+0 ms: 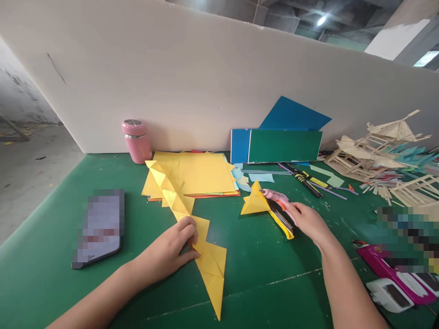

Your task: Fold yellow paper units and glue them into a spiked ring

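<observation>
My left hand (183, 240) is closed on a long folded yellow paper strip (164, 185), gripping it near its middle. The pleated upper part slants up to the left over stacked paper, and the flatter lower part ends in a point toward me. At the right, my right hand (307, 224) has its fingers round a pink tool with an orange part (274, 195), perhaps a glue gun. Its far end is beside a folded yellow paper piece (255, 201). Just below the tool lies a yellow utility knife (283, 224), partly hidden by it and the paper.
A phone (101, 224) lies left on the green table (260, 283). Behind are a pink flask (136, 141), stacked yellow sheets (202, 173) and a green-blue board (284, 146). Rightward are pens (308, 183), wooden stick models (363, 155) and a magenta power strip (387, 269).
</observation>
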Demonstrator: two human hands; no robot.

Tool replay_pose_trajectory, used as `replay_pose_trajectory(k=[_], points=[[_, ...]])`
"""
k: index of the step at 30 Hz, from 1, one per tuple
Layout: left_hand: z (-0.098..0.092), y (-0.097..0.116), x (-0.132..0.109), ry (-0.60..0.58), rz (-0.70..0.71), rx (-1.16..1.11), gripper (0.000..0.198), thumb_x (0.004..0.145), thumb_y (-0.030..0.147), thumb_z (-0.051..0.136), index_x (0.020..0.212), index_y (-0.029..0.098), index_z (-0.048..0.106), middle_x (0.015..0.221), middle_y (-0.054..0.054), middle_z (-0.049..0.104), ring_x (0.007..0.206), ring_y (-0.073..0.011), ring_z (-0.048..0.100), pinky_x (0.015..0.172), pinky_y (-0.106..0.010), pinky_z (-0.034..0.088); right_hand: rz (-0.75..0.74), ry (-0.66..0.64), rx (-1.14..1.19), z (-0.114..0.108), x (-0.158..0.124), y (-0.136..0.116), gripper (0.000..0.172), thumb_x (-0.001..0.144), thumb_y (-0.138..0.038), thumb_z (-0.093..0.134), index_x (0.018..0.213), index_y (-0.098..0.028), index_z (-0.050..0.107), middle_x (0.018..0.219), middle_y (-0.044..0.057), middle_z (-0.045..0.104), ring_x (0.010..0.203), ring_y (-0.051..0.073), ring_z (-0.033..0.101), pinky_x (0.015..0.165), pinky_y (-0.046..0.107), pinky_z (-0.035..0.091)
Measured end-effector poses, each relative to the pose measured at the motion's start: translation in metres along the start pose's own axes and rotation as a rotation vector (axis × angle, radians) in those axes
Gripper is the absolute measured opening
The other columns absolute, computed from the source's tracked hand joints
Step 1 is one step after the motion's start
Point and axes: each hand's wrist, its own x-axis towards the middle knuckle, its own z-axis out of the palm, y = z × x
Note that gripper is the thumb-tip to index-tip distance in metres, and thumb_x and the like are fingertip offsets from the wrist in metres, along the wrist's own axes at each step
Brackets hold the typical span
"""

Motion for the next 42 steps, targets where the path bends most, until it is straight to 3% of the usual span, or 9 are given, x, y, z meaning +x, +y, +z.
replay_pose_trajectory(k=[4, 8, 10, 14, 18, 23, 29, 42], points=[[0.001, -0.001, 0.000, 0.003, -0.001, -0.002, 0.016, 0.080, 0.017, 0.054, 0.077, 0.023, 0.039, 0.090, 0.000, 0.047, 0.069, -0.0136, 0.048, 0.063, -0.027, 0.047, -0.094, 0.147, 0.385, -0.001, -0.004, -0.005, 0.050, 0.070, -0.070, 0.051, 0.075, -0.020, 0.056, 0.068, 0.006, 0.064, 0.058, 0.020, 0.059, 0.049, 0.028, 0.043], [0.002, -0.002, 0.000, 0.006, 0.004, -0.012, 0.017, 0.080, 0.018, 0.054, 0.076, 0.023, 0.038, 0.089, 0.000, 0.046, 0.069, -0.0136, 0.047, 0.063, -0.027, 0.046, -0.256, 0.165, 0.661, 0.002, -0.012, -0.013, 0.057, 0.064, -0.077, 0.055, 0.076, -0.021, 0.052, 0.057, -0.002, 0.054, 0.044, 0.011, 0.047, 0.040, 0.022, 0.038], [0.002, -0.003, 0.000, 0.009, 0.005, -0.020, 0.016, 0.080, 0.019, 0.054, 0.076, 0.022, 0.039, 0.089, 0.000, 0.046, 0.069, -0.0135, 0.046, 0.063, -0.027, 0.046, -0.327, 0.121, 0.605, 0.007, -0.019, -0.019, 0.054, 0.068, -0.073, 0.056, 0.075, -0.020, 0.055, 0.055, -0.003, 0.052, 0.043, 0.011, 0.044, 0.040, 0.022, 0.036], [0.002, -0.003, -0.001, 0.005, 0.003, -0.018, 0.015, 0.082, 0.021, 0.053, 0.076, 0.022, 0.039, 0.090, -0.001, 0.047, 0.072, -0.0148, 0.048, 0.066, -0.029, 0.047, -0.526, -0.037, 0.272, 0.022, -0.042, -0.037, 0.041, 0.072, -0.057, 0.062, 0.084, -0.018, 0.062, 0.059, 0.000, 0.059, 0.049, 0.016, 0.052, 0.045, 0.025, 0.039], [0.001, -0.003, -0.001, 0.001, 0.017, -0.010, 0.014, 0.083, 0.021, 0.051, 0.078, 0.023, 0.039, 0.089, -0.001, 0.046, 0.074, -0.0154, 0.049, 0.066, -0.029, 0.047, -0.863, 0.046, 0.009, 0.041, -0.065, -0.053, 0.017, 0.075, -0.036, 0.061, 0.076, -0.019, 0.059, 0.069, 0.003, 0.062, 0.062, 0.019, 0.058, 0.053, 0.026, 0.041], [0.001, -0.003, -0.001, 0.002, 0.016, -0.017, 0.014, 0.081, 0.019, 0.053, 0.078, 0.022, 0.040, 0.091, -0.001, 0.047, 0.074, -0.0151, 0.049, 0.066, -0.029, 0.048, -1.076, 0.195, -0.143, 0.058, -0.072, -0.056, 0.008, 0.075, -0.023, 0.056, 0.069, -0.020, 0.051, 0.062, 0.002, 0.058, 0.061, 0.020, 0.057, 0.049, 0.026, 0.037], [0.003, -0.006, -0.001, 0.005, 0.024, -0.017, 0.017, 0.080, 0.017, 0.054, 0.078, 0.023, 0.038, 0.091, -0.002, 0.047, 0.079, -0.0168, 0.052, 0.070, -0.031, 0.048, -1.163, 0.232, -0.240, 0.066, -0.072, -0.057, 0.007, 0.076, -0.017, 0.055, 0.072, -0.020, 0.050, 0.064, 0.003, 0.058, 0.063, 0.020, 0.057, 0.049, 0.028, 0.040], [0.003, -0.006, -0.001, 0.006, 0.049, -0.009, 0.014, 0.081, 0.018, 0.053, 0.079, 0.023, 0.040, 0.093, -0.002, 0.047, 0.080, -0.0168, 0.052, 0.070, -0.031, 0.049, -1.175, 0.199, -0.299, 0.066, -0.071, -0.056, 0.010, 0.081, -0.011, 0.051, 0.081, -0.021, 0.048, 0.072, 0.005, 0.061, 0.069, 0.024, 0.061, 0.052, 0.031, 0.046]])
